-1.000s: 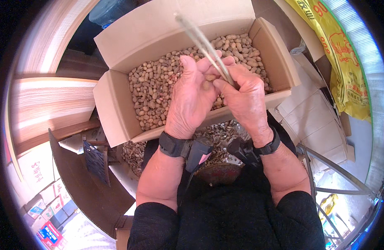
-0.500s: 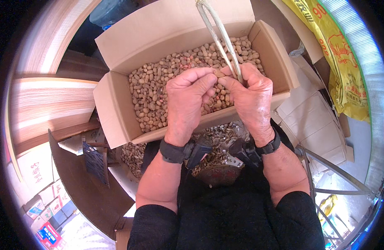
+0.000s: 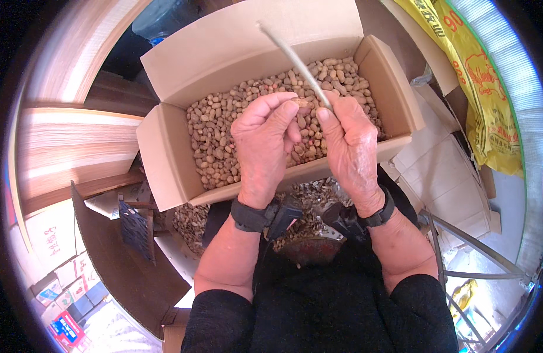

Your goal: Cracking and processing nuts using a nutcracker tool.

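Over an open cardboard box [image 3: 248, 35] full of unshelled peanuts [image 3: 215, 144], both my hands work close together. My left hand [image 3: 261, 141] pinches a peanut [image 3: 301, 102] between thumb and forefinger. A long pale stick, bent double like tongs [image 3: 292, 59], is gripped in my right hand [image 3: 355, 144]; its bend points up and to the left. The two arms of the tongs overlap from here. The tongs' lower end is near the peanut, partly hidden by my right fingers, so contact cannot be made out.
Below the box, a container of broken peanut shells [image 3: 309, 197] sits between my legs. Yellow printed sacks [image 3: 489, 112] hang at the right, above flattened cardboard [image 3: 442, 153]. A metal frame [image 3: 471, 241] stands lower right, and a curved brown board [image 3: 118, 259] lower left.
The tongs have turned in my right hand: their two arms showed apart before and now line up as one, leaning further left. My right thumb has shifted. The left hand still pinches a peanut.
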A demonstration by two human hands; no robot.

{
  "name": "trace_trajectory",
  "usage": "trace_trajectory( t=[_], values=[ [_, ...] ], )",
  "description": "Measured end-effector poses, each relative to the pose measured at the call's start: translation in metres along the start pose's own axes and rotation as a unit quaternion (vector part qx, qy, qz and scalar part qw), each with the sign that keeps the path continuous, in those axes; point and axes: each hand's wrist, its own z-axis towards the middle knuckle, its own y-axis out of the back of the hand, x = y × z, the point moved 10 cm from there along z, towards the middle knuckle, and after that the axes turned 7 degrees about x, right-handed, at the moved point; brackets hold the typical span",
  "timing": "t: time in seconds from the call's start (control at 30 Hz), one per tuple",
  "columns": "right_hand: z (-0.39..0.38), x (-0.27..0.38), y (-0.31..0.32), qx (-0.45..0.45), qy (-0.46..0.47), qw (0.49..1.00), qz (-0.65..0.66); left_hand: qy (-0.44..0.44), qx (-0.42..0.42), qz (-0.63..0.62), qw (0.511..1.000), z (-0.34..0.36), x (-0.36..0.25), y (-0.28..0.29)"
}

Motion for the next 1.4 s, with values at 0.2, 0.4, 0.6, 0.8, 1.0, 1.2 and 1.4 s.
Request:
trace_trajectory(
  t=[0.2, 0.4, 0.6, 0.8, 1.0, 1.2, 1.4],
  values=[
    [-0.004, 0.018, -0.007, -0.002, 0.053, 0.997, -0.052, 0.008, 0.000, -0.057, 0.998, 0.000, 0.005, 0.001],
    [-0.005, 0.019, -0.010, -0.007, 0.068, 0.995, -0.072, -0.012, -0.007, -0.061, 0.998, 0.000, 0.007, 0.004],
    [-0.004, 0.006, -0.011, 0.037, -0.016, 0.999, -0.010, -0.024, -0.027, -0.054, 0.998, 0.000, 0.005, 0.007],
    [-0.003, 0.003, -0.005, -0.019, 0.012, 0.998, 0.060, 0.016, -0.008, -0.062, 0.998, 0.001, 0.010, 0.000],
    [-0.002, 0.008, -0.003, -0.016, 0.019, 0.998, 0.053, 0.012, 0.011, -0.041, 0.999, -0.002, 0.006, -0.001],
    [-0.002, 0.007, -0.007, -0.008, 0.022, 1.000, 0.010, -0.005, -0.039, -0.007, 0.999, -0.006, 0.002, 0.006],
    [-0.003, -0.001, -0.011, 0.010, -0.008, 0.995, 0.097, -0.051, -0.055, 0.032, 0.997, -0.005, -0.005, 0.009]
  ],
)
